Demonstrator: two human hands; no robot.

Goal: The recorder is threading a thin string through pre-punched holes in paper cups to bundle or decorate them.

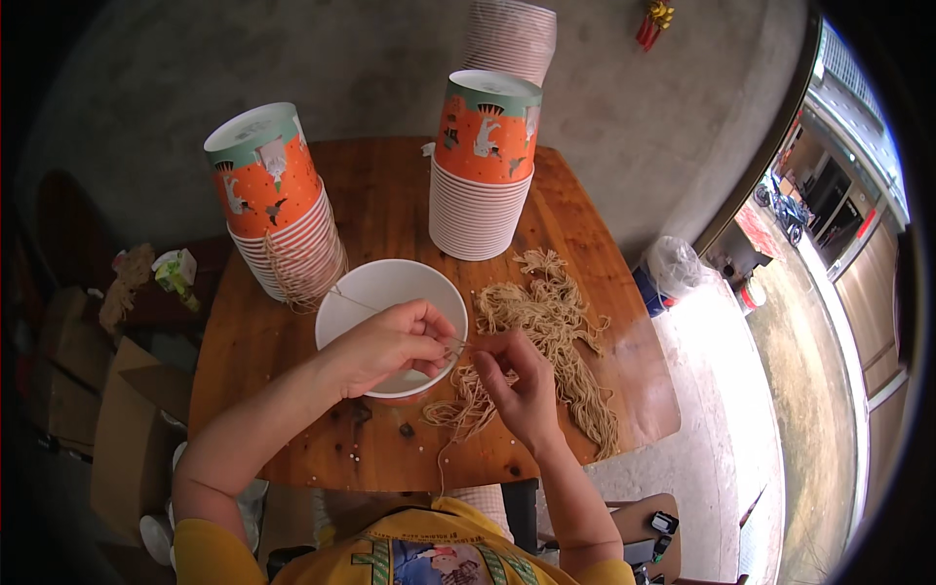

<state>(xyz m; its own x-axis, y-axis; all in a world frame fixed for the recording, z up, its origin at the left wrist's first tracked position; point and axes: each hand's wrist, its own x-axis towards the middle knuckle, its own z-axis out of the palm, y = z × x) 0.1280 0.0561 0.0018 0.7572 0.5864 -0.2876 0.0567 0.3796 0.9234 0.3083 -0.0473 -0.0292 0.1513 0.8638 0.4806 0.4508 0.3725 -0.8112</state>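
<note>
My left hand (400,341) is closed in a pinch over the right side of a white paper bowl (361,292). Just right of the rim, my right hand (522,385) pinches too, and a thin tan string (464,343) runs between the fingertips of both hands. Part of the string also crosses the bowl toward the left stack. A loose pile of tan string (546,322) lies on the table beside and beyond my right hand. Strands hang around the left stack of upside-down orange and green paper buckets (273,185). Whether the string is knotted at my fingers is too small to tell.
Another bucket stack (483,166) stands at the back of the wooden table (380,453), with a plastic-wrapped stack (512,39) behind it. An open cardboard box (136,419) sits at the left, and a bagged bucket (668,273) right of the table near the doorway.
</note>
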